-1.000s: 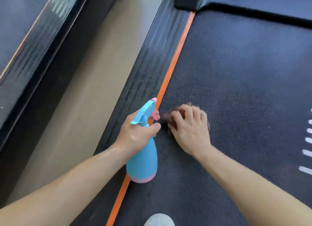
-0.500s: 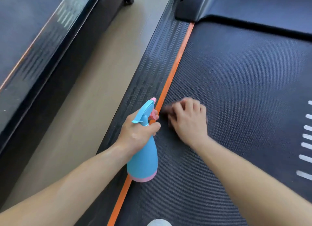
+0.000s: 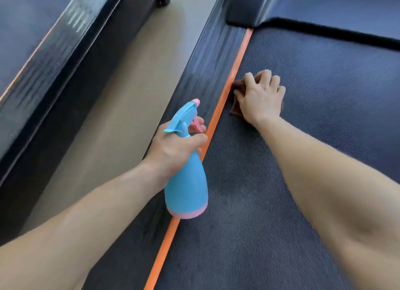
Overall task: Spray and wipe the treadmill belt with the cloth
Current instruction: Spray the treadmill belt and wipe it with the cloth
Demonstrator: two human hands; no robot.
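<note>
The dark textured treadmill belt [image 3: 313, 99] fills the right side of the head view. A small brown cloth [image 3: 237, 88] lies on it beside the orange stripe [image 3: 225, 99], mostly hidden under my right hand [image 3: 259, 97], whose curled fingers grip it and press it onto the belt. My left hand [image 3: 175, 147] holds a blue spray bottle [image 3: 187, 188] by its neck, upright over the stripe, its pink-tipped nozzle pointing away from me. The bottle sits nearer to me than the cloth.
A ribbed black side rail [image 3: 207, 77] runs left of the stripe. Beyond it lies a strip of beige floor [image 3: 121, 108], then a second treadmill's edge [image 3: 43, 58]. A black motor cover [image 3: 270, 6] closes the belt's far end.
My right hand has slid the cloth forward along the belt, away from me and up against the orange stripe. The left hand keeps its hold on the bottle, which stays put.
</note>
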